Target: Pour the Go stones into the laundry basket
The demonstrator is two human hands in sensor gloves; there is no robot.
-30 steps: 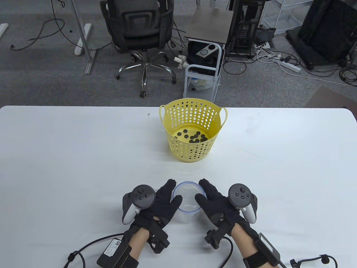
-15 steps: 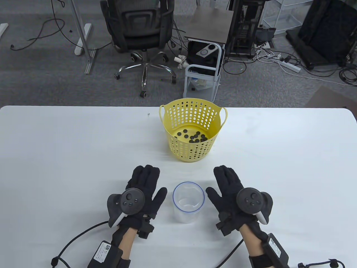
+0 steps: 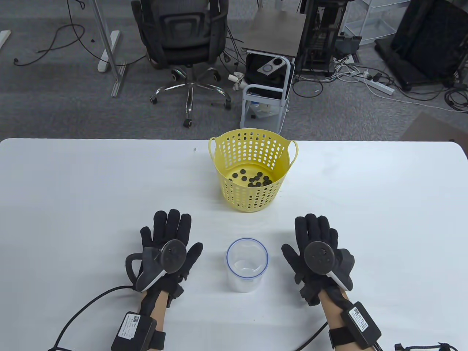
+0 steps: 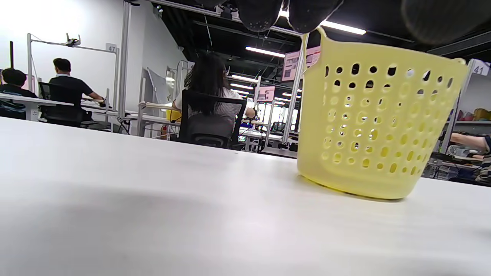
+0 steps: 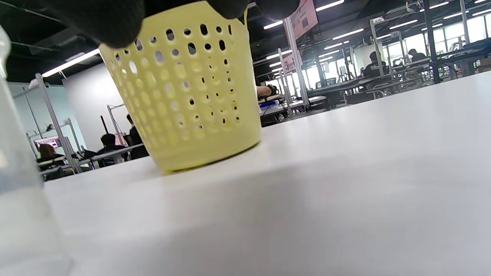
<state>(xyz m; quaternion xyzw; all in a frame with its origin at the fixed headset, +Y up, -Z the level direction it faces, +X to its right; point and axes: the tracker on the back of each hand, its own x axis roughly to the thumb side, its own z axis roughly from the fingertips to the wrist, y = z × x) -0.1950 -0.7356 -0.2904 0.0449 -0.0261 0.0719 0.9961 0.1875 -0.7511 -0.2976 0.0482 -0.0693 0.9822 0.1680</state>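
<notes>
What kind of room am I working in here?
Probably a shared lab or data-collection workspace: people sit at other desks with numbered frames, and beyond the white table are an office chair, a cart and loose cables.

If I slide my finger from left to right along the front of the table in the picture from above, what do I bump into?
Left hand → clear cup → right hand. The yellow basket stands farther back, behind the cup.

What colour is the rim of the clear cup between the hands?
Blue: a thin blue ring runs around the rim of the clear cup. The table view shows it best.
</notes>
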